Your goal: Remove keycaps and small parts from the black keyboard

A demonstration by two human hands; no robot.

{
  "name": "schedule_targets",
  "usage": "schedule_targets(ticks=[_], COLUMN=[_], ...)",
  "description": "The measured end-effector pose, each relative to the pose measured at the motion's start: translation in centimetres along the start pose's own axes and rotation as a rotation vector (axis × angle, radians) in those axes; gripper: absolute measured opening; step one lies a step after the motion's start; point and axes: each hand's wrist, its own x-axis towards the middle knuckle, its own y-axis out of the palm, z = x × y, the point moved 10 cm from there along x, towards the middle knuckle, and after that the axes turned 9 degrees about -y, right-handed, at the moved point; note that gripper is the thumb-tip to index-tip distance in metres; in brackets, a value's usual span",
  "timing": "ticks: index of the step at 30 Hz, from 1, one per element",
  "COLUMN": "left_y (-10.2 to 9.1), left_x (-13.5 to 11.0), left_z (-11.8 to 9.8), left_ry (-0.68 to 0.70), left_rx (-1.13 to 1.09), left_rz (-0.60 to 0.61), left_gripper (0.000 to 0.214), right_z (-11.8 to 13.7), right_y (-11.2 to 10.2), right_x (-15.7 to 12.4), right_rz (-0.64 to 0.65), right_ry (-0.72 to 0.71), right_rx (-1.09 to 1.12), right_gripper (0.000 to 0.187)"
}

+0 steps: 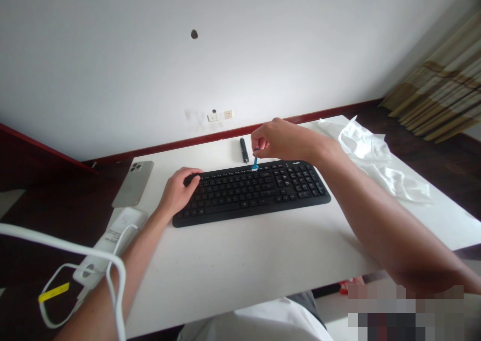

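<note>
A black wireless keyboard (250, 193) lies on the white desk (240, 261). My right hand (272, 140) is shut on a small blue brush (255, 162), whose white bristles touch the keys along the keyboard's far edge. My left hand (177, 191) grips the keyboard's left end, with its fingers curled over the far corner. A short black cylinder (244, 149), perhaps a pen, lies on the desk just beyond the keyboard, left of the brush.
A silver smartphone (134, 183) lies at the desk's left edge, near a white power adapter (116, 231) with a white cable (67, 246). Crumpled white plastic sheet (376, 155) lies at the right. Wall sockets (220, 114) sit above the desk's far edge.
</note>
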Motion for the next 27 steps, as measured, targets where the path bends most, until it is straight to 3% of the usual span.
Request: schedule_targets(ticks=[15,27], left_y=[0.1,0.1], left_x=[0.0,0.0], left_z=[0.0,0.2], left_ry=[0.002,-0.005], left_rx=[-0.009,-0.012], left_rz=[-0.003,0.004], left_gripper=[0.024,0.025], right_z=[0.4,0.8], right_y=[-0.5,0.2], right_x=[-0.2,0.2], right_rz=[-0.036,0.031], right_ry=[-0.067,-0.135], right_rx=[-0.017,0.029], right_gripper=[0.013,0.02])
